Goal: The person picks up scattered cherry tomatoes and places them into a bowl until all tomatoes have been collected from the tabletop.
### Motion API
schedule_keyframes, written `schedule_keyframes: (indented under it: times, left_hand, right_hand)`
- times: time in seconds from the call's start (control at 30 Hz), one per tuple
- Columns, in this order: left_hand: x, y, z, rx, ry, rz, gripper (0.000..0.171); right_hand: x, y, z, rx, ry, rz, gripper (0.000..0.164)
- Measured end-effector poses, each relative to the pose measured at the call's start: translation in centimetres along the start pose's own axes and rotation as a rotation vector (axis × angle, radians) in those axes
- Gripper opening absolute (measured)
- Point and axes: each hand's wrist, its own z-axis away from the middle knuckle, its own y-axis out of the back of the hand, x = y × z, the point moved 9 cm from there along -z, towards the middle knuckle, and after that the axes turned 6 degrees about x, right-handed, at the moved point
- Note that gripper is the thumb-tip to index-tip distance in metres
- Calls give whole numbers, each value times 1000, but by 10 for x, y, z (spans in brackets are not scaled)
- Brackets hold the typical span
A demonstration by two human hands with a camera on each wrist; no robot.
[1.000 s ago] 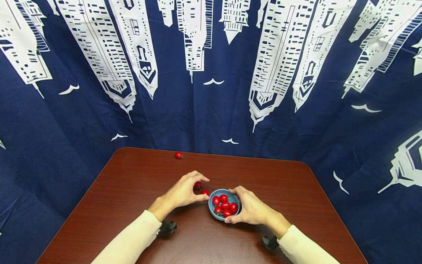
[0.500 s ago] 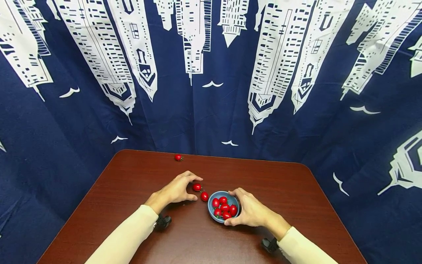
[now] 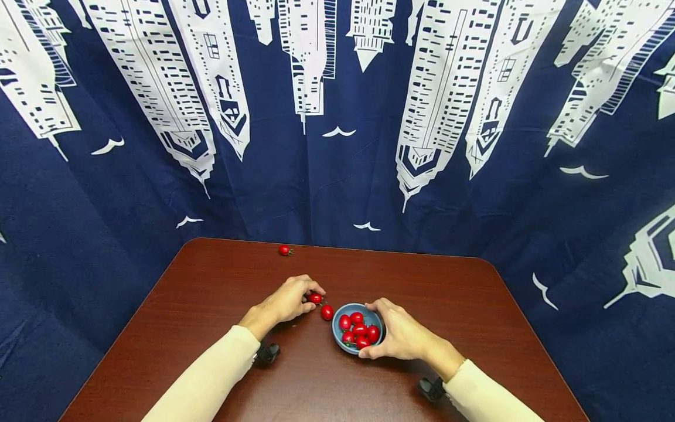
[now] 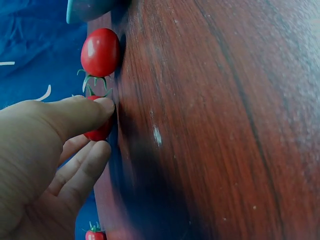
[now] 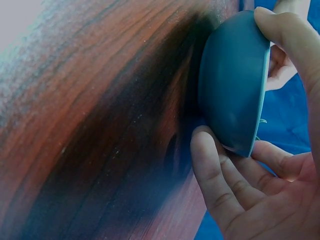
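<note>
My left hand [image 3: 287,299] has its thumb and fingers around a cherry tomato [image 3: 314,298] on the table. In the left wrist view the thumb covers part of that tomato [image 4: 100,131], with the fingers on its other side. A second cherry tomato [image 3: 327,312] lies between it and a small blue bowl [image 3: 338,339], its green stem toward the first. My right hand [image 3: 403,334] grips the bowl's right side, thumb at the near rim, fingers at the far side. Several cherry tomatoes [image 3: 360,330] are inside the bowl. The right wrist view shows the bowl's outer wall [image 5: 232,80].
Another cherry tomato [image 3: 285,250] lies near the far edge of the brown wooden table [image 3: 422,275]. Behind the table hangs a dark blue cloth [image 3: 337,176] printed with white buildings.
My left hand drew back left from beside the bowl, uncovering the two loose tomatoes, then came in and closed around the farther one. My right hand stays on the bowl.
</note>
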Motion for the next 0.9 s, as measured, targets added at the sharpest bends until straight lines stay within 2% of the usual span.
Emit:
schedule_keyframes:
  times: [0.53,0.9]
  left_hand:
    - [-11,0,-1,30,36,54,30]
    - [-15,2,-2,48,67,54,29]
  right_hand:
    - [2,-1,0,-2,-8,-19,94]
    - [3,0,1,-1,-20,-13,95]
